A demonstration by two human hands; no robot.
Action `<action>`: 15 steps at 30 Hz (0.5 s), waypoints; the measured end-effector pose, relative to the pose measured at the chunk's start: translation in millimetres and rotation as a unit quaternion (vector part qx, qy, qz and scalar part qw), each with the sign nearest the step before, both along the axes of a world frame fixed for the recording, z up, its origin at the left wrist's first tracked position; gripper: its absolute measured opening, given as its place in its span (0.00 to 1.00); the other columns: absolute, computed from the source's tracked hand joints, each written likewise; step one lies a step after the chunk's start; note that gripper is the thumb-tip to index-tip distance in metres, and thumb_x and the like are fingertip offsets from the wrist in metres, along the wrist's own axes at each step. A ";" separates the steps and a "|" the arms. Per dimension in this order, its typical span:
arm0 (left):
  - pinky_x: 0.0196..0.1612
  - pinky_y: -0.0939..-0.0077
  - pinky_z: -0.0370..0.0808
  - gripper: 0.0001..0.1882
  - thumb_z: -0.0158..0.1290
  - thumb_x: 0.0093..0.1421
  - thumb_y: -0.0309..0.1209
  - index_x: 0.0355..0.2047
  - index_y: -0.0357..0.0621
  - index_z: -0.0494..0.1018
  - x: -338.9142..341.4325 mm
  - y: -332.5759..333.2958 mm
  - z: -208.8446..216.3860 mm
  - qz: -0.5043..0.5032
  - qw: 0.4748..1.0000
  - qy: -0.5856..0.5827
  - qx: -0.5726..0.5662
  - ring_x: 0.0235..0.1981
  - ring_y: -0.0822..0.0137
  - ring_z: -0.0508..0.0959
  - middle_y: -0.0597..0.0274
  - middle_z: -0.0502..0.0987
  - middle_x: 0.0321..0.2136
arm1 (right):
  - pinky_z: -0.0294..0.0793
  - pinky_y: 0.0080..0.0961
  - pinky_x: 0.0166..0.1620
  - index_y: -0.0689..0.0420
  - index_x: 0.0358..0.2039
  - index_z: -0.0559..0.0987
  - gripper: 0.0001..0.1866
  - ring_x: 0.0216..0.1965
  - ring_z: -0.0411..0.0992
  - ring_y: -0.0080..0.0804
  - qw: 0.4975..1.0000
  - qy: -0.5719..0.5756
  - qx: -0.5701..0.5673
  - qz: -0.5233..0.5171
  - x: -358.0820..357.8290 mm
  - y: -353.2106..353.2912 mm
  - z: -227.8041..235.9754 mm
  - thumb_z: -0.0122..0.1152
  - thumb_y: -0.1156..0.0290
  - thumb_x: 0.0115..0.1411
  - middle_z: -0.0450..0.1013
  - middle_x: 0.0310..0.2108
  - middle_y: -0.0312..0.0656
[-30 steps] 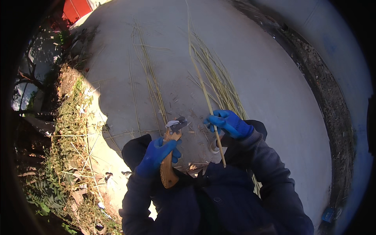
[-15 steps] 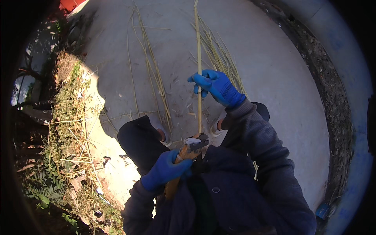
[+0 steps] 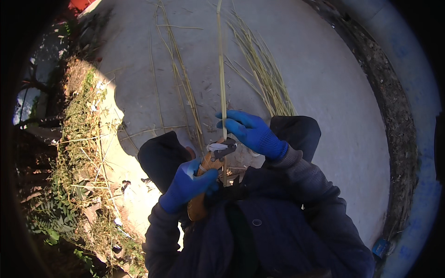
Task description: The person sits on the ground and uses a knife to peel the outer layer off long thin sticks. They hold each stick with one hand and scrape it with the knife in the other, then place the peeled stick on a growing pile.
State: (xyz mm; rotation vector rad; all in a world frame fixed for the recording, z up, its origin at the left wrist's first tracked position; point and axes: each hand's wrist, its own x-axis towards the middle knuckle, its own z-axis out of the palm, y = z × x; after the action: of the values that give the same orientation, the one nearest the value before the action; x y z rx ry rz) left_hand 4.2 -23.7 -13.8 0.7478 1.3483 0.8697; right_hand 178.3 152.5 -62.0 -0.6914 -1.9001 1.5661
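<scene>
Left hand (image 3: 187,185) gripping pruning shears (image 3: 211,173), right hand (image 3: 250,132) pinching upright reed stalk (image 3: 221,69)

I'm seeing left hand (image 3: 187,185) gripping orange-handled pruning shears (image 3: 211,169) | right hand (image 3: 252,132) pinching upright reed stalk (image 3: 221,69) | shear blades touching stalk | cut reeds (image 3: 264,74) lying on concrete ground (image 3: 333,92)

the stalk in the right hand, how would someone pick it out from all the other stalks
Start at the pale concrete ground strewn with loose stalks. Just above the person's knees, the blue-gloved right hand pinches one long stalk. Unlike the rest lying flat in heaps, it stands alone, running straight up out of the picture.
</scene>
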 end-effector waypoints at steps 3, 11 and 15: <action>0.28 0.80 0.76 0.11 0.56 0.63 0.30 0.38 0.33 0.75 -1.5 7.2 3.3 0.042 0.999 -0.025 -0.005 0.23 0.72 0.80 0.59 0.80 0.23 | 0.78 0.24 0.43 0.64 0.52 0.76 0.17 0.38 0.78 0.28 0.995 -0.027 -0.028 -0.090 21.4 -16.1 11.7 0.50 0.65 0.71 0.78 0.42 0.43; 0.28 0.78 0.75 0.12 0.56 0.64 0.32 0.38 0.34 0.76 17.6 38.8 -15.4 0.086 0.995 -0.029 0.029 0.23 0.72 0.77 0.61 0.79 0.25 | 0.75 0.31 0.29 0.59 0.43 0.77 0.09 0.24 0.75 0.33 0.958 -0.100 0.265 -0.052 26.0 -66.3 -17.7 0.58 0.69 0.65 0.74 0.29 0.43; 0.33 0.78 0.76 0.17 0.57 0.64 0.38 0.44 0.34 0.76 -15.9 63.8 -35.1 0.294 0.945 -0.097 0.102 0.28 0.71 0.78 0.62 0.78 0.29 | 0.72 0.28 0.22 0.61 0.40 0.79 0.12 0.23 0.75 0.34 0.887 -0.173 0.427 0.008 45.6 -84.1 -22.0 0.64 0.73 0.55 0.71 0.28 0.43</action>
State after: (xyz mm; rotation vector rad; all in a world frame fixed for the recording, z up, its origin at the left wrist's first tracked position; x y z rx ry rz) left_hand -11.6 40.0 -48.9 0.3941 1.3306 1.5349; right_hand 223.8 68.4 -84.0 -0.5562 -2.5578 0.4758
